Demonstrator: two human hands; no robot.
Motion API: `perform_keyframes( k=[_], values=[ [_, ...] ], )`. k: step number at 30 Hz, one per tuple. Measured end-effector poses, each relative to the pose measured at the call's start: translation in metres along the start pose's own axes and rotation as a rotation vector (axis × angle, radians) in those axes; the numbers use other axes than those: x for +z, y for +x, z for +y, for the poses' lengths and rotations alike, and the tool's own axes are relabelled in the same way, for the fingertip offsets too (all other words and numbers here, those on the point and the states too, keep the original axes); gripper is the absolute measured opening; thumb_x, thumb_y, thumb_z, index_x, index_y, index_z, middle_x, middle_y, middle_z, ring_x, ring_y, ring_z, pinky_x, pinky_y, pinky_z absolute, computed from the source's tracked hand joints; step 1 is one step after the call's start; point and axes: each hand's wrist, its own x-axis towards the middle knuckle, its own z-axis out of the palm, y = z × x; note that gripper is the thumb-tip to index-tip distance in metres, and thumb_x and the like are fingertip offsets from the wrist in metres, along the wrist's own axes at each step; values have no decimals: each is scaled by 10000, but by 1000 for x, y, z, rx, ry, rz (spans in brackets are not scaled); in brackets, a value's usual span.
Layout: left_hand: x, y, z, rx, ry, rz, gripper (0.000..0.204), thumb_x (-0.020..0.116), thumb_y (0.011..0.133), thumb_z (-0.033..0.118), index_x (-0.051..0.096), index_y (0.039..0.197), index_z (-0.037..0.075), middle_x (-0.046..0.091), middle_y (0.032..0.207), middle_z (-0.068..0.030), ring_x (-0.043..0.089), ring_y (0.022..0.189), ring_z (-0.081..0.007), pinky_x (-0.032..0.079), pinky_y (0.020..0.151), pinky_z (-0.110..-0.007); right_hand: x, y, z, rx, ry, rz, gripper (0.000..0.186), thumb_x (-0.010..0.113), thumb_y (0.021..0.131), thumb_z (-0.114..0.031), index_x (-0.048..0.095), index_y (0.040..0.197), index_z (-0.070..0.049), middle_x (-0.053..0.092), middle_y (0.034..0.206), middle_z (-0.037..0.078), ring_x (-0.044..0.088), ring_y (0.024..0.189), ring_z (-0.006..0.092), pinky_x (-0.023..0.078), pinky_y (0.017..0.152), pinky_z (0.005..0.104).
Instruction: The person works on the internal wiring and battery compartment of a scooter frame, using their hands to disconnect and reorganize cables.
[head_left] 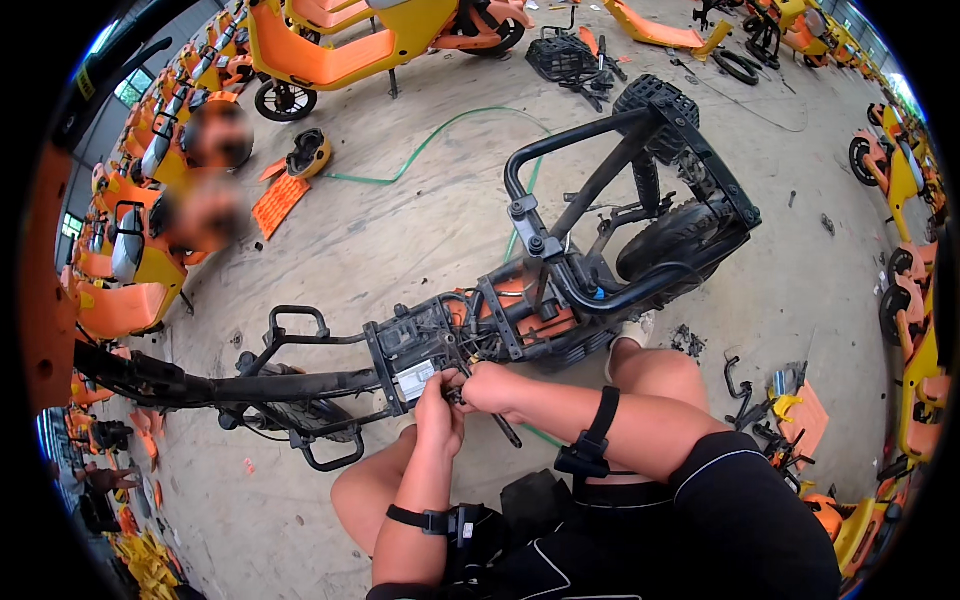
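A stripped scooter frame [300, 385] of black tubing lies across the floor in front of me, with a battery-bay area and wiring in its middle. At its near edge my left hand [437, 415] is closed, thumb and fingers pinched beside a silver-labelled box [415, 379]. My right hand [488, 387] is closed too, its fingertips meeting the left ones. What they grip is small and mostly hidden. A dark slim bar [508, 430] sticks out below my right hand; whether I hold it cannot be told. The rear wheel [670, 240] sits at the right end.
Yellow-orange scooters [340, 55] stand in rows around the floor. A helmet [309, 153] and orange panels [280, 205] lie far left. Green strap [400, 172] curls behind the frame. Loose black parts [740, 388] and an orange panel [803, 420] lie at my right.
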Motion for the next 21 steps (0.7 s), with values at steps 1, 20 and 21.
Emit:
perform_keyframes(
  k=[1, 20, 21],
  values=[
    [3, 1, 1, 3, -23, 15, 290, 460, 1018, 277, 623, 1030, 37, 643, 910, -49, 617, 750, -165, 490, 560, -302, -3, 5, 3, -11, -54, 2, 263, 622, 863, -93, 648, 1067, 71, 675, 942, 149, 663, 780, 199, 495, 614, 322],
    [5, 0, 8, -59, -171, -101, 266, 485, 1012, 210, 542, 1107, -32, 569, 1039, -108, 586, 981, -195, 522, 906, -351, -8, -49, -62, -106, -88, 87, 175, 501, 843, 13, 624, 967, 5, 669, 870, 77, 596, 677, 116, 450, 541, 276],
    [3, 2, 9, -64, -149, -99, 264, 476, 1015, 210, 554, 1116, -20, 593, 1048, -101, 604, 957, -188, 543, 873, -364, -10, -40, -54, -131, -139, 90, 183, 495, 843, 16, 622, 975, 9, 671, 867, 84, 595, 669, 126, 454, 539, 282]
  ],
)
